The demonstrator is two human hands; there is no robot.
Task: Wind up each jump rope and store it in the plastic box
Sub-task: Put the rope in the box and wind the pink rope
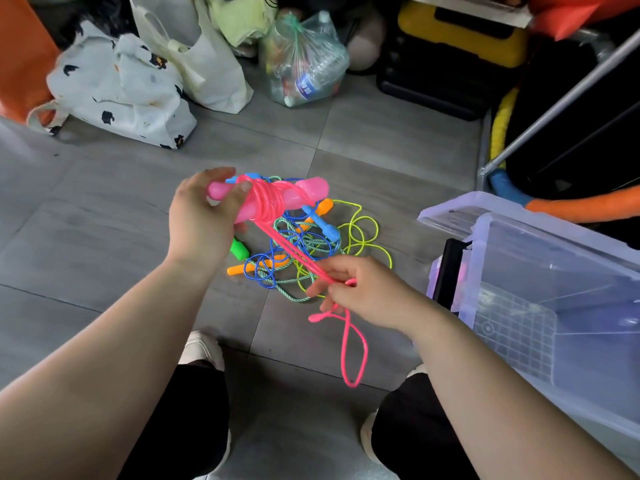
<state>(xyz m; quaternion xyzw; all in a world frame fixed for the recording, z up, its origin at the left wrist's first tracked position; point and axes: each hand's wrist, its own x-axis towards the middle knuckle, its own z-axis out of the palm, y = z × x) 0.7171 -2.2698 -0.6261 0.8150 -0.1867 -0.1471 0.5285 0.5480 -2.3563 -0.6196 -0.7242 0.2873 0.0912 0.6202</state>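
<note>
My left hand [202,216] grips the two pink handles [308,190] of a pink jump rope, with several turns of pink cord [268,202] wound around them. The cord runs down to my right hand [363,292], which pinches it; a loose pink loop [353,351] hangs below that hand. On the floor beyond lies a tangle of ropes [301,247]: blue cord with blue handles, yellow-green cord, a green-white braided cord, orange handles and a green handle. The clear plastic box [491,244] stands open at the right.
Cloth bags [121,84] and a plastic bag [304,60] of bottles line the far edge of the grey tiled floor. A black and yellow case [450,46] and a metal rack leg [554,102] stand at the back right. My shoes and knees are at the bottom.
</note>
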